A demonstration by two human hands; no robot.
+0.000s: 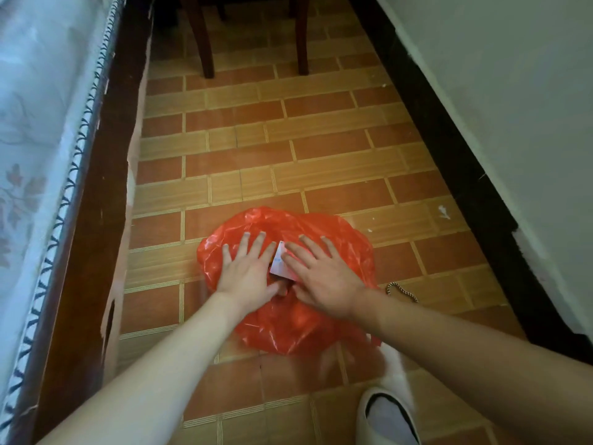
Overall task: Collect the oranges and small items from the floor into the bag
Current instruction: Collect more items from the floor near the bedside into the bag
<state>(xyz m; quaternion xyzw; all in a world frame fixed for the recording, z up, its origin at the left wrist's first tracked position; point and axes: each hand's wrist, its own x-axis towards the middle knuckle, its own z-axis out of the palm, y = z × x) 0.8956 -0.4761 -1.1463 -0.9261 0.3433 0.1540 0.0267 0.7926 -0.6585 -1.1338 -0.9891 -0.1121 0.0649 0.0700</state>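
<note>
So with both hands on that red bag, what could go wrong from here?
The thin bag looks easy to tear if the left hand and right hand press or pull hard. The small white card between the hands sits at the opening and might slip out. The chain lies half hidden beside the right wrist, so it could get missed.

Beyond the red plastic bag (288,284) the tiled floor (288,149) lies open up to the chair legs (205,36); bed frame (96,187) left of the bag, wall (513,123) right of it.
</note>
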